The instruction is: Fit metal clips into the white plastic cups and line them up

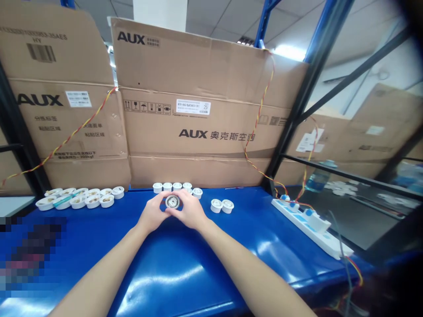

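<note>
Both my left hand [153, 213] and my right hand [191, 210] are closed around a small round part [172, 202], one from each side. It has a dark grey ring and a pale middle facing me; the hands hold it above the blue table. Just behind the hands stand several white round cup-shaped pieces [167, 187] in short rows, some partly hidden by my fingers. To the right of my right hand, two similar white pieces [216, 206] sit side by side.
At the far left, several white cups [78, 201] hold brownish bits, with a teal strip-like object [66, 199] across them. A white power strip [310, 229] with plugs lies along the right edge. Cardboard boxes [205, 167] wall the back of the blue table [264, 237]. Red-yellow twisted wires hang down.
</note>
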`<action>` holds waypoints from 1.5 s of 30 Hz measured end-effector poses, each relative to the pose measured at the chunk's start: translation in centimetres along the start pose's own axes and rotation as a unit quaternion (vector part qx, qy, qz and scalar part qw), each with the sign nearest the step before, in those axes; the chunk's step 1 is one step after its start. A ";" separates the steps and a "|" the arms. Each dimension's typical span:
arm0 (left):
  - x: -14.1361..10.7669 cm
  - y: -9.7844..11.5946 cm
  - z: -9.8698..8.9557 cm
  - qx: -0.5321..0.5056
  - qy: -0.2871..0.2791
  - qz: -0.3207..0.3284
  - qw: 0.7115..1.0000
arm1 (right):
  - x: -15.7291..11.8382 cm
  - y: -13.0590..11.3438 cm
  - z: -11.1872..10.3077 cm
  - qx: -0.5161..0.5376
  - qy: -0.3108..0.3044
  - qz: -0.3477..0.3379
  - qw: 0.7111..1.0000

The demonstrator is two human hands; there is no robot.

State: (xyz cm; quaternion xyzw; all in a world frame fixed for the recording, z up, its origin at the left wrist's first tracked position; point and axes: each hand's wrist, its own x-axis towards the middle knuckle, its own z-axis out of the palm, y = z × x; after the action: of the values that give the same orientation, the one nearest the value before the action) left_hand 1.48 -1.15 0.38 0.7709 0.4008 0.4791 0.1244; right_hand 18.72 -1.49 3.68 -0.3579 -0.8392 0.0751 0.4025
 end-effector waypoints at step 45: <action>-0.6 -2.9 -0.2 0.132 -0.057 -0.077 0.987 | -0.4 5.3 0.3 -0.068 -0.227 0.016 0.971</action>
State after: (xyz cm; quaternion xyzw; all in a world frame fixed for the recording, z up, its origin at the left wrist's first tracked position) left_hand -0.30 0.29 -1.56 0.7735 0.5111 0.3660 0.0809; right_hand 21.55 2.11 1.05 -0.3712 -0.9061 0.1032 0.1746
